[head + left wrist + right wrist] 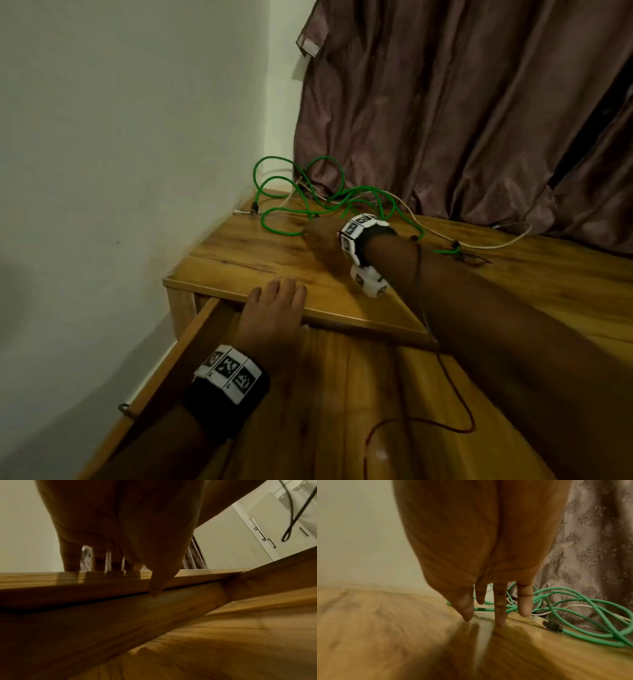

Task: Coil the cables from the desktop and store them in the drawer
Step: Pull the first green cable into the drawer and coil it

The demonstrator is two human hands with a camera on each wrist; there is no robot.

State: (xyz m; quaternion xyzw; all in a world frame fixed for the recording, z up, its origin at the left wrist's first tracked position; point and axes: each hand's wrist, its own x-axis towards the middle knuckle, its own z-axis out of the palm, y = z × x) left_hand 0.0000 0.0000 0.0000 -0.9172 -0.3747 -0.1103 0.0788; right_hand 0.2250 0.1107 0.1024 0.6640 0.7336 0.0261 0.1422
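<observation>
A tangled green cable [371, 190] lies in the desk's back corner, and a thin white cable [493, 245] runs through it along the curtain. My right hand [320, 236] reaches over the wooden desktop [260, 260] towards the tangle. In the right wrist view its fingers [500, 615] are straight, with tips on the wood just short of the green cable [583, 635] and its black plug [552, 626]; it holds nothing. My left hand [274, 301] rests on the desk's front edge, fingers flat on top. The drawer [191, 342] stands open below it.
A pale wall [137, 137] bounds the desk on the left and a brown curtain [462, 120] hangs behind it. A thin dark wire [455, 394] trails from my right forearm across the open drawer. The left wrist view shows the drawer's bare wooden floor [223, 642].
</observation>
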